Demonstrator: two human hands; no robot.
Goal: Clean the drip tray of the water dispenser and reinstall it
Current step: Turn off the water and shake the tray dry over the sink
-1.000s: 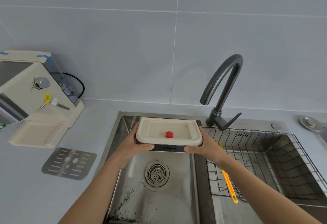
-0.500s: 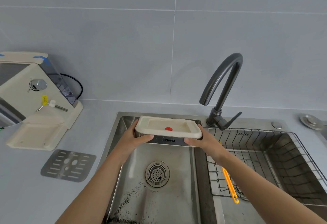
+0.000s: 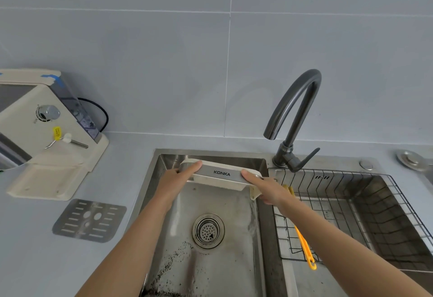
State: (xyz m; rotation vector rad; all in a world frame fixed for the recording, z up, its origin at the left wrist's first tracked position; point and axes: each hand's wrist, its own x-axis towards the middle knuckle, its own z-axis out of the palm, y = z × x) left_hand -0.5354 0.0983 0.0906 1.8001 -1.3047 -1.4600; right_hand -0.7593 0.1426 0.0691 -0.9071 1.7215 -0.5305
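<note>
Drip tray (image 3: 222, 175) tilted over the sink (image 3: 210, 261), KONKA face toward the viewer, clasped at its ends by left hand (image 3: 174, 179) and right hand (image 3: 269, 190); water dispenser (image 3: 44, 132) far left.

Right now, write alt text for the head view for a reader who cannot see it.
Two bare hands, left hand and right hand, hold a cream drip tray tipped on edge over a steel sink, water running off its lower right corner. The water dispenser sits on the counter to the left, a metal grate lying in front of it.
</note>
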